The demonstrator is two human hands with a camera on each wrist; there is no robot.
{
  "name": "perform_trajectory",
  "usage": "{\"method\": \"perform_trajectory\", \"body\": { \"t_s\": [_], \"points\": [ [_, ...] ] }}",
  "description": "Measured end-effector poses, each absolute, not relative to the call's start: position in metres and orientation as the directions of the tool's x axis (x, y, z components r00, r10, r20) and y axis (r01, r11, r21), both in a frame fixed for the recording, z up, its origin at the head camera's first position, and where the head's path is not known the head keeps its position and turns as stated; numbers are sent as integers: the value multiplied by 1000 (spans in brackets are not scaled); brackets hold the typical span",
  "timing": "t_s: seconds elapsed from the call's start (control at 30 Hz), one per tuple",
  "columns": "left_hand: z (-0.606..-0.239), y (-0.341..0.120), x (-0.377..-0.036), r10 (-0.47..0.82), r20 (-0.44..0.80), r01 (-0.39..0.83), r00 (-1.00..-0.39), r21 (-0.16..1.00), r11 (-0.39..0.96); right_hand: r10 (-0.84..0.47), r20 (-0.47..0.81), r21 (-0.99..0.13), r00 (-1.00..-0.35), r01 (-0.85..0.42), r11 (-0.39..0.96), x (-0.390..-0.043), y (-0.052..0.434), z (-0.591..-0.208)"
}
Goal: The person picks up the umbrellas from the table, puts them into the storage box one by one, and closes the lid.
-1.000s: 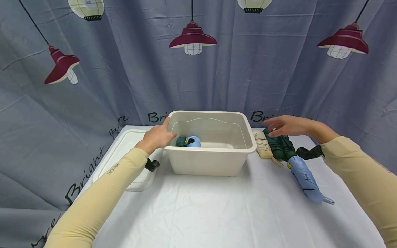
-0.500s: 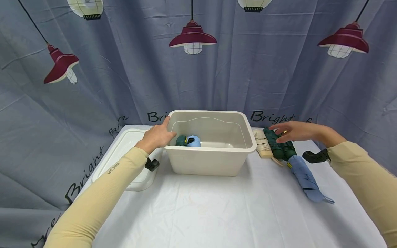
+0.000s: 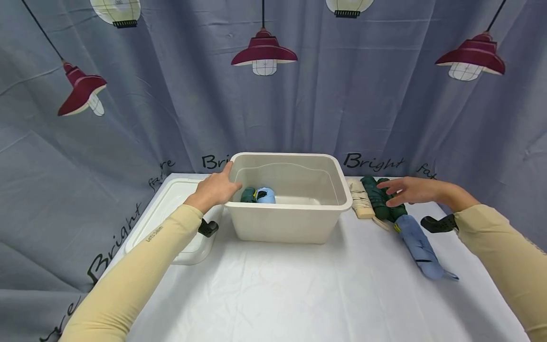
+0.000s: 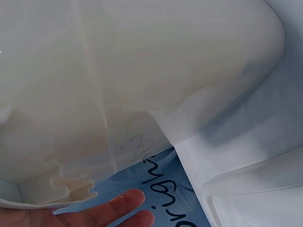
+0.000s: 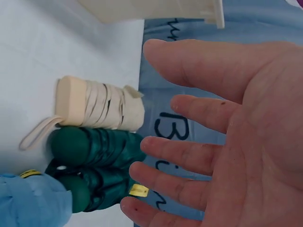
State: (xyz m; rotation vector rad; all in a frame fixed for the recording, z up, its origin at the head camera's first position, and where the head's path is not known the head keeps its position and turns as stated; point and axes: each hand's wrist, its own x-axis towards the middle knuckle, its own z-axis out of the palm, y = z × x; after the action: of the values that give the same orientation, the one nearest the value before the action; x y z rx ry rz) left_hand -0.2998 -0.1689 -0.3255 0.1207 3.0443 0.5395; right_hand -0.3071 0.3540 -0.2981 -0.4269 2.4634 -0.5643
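Observation:
A cream plastic storage bin (image 3: 290,223) stands mid-table, holding a green folded umbrella (image 3: 248,195) and a blue folded umbrella (image 3: 266,195) at its left end. My left hand (image 3: 215,190) rests at the bin's left rim, thumb by the edge; its visible fingers (image 4: 120,205) look straight in the left wrist view. Right of the bin lie a beige folded umbrella (image 3: 361,202), two green folded umbrellas (image 3: 376,199) side by side, and another blue folded umbrella (image 3: 420,249) nearer me. Over the green pair hovers my right hand (image 3: 410,191), fingers spread and holding nothing.
A white lid (image 3: 188,254) lies on the table left of the bin, partly under my left arm. Behind the white-covered table (image 3: 290,294) hangs a grey-blue curtain (image 3: 299,114) with printed lamps. Each wrist carries a black camera mount.
My right hand has moved down and slightly right, from above the beige and green umbrellas to lower over the green pair. The left hand keeps its place at the bin.

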Motion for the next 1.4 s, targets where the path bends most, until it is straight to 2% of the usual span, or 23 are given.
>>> {"method": "perform_trajectory", "body": {
  "t_s": [1.0,1.4],
  "points": [
    [-324,-169,-299,88,-17,76,-996,361,930,-328,-496,-430,-804,-101,897,-300,390,-345],
    [-324,-169,-299,83,-41,63,-996,355,933,-232,-498,-392,-836,-22,920,-293,397,-361]
  ]
}}
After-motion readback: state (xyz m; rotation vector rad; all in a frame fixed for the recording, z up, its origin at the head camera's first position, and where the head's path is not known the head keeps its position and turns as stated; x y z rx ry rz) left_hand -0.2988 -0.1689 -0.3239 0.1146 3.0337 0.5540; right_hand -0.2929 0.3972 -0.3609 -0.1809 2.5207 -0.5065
